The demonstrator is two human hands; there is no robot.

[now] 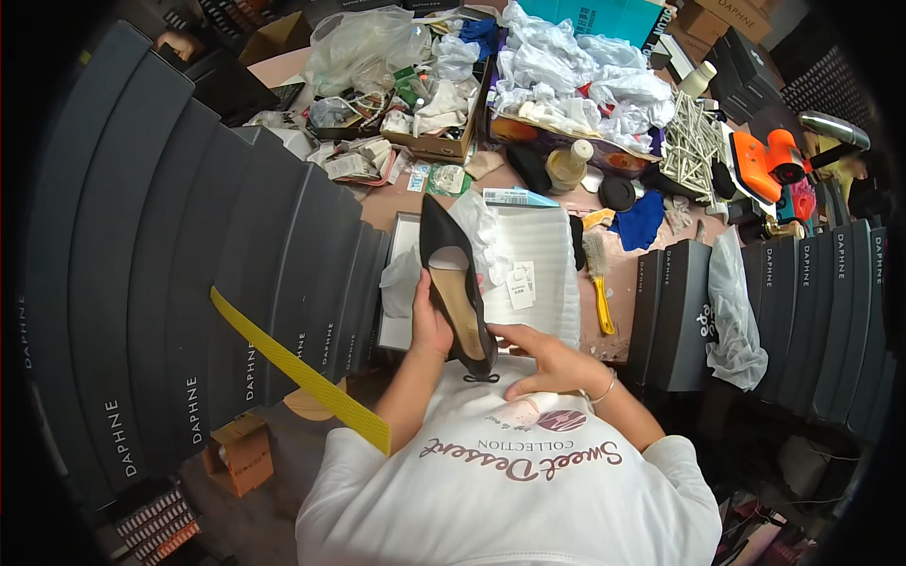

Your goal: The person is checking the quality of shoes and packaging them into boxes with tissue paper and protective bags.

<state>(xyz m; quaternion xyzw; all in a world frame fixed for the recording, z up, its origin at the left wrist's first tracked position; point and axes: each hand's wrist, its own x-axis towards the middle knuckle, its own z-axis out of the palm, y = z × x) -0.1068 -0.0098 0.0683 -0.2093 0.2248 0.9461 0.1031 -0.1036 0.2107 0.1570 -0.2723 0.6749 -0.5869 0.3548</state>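
The left hand [430, 325] was curled round the side of a black pointed shoe [462, 302], its toe away from the body, which probably kept the inside turned up to view. The right hand [552, 366] was half open, thumb apart from the fingers, its fingertips by the heel end; whether they pressed on it could not be told. The shoe was over an open box [392, 332] with white wrapping [555, 250], while a yellow-handled brush [601, 292] lay on the table [621, 274], handle nearest the person, perhaps for easy reach
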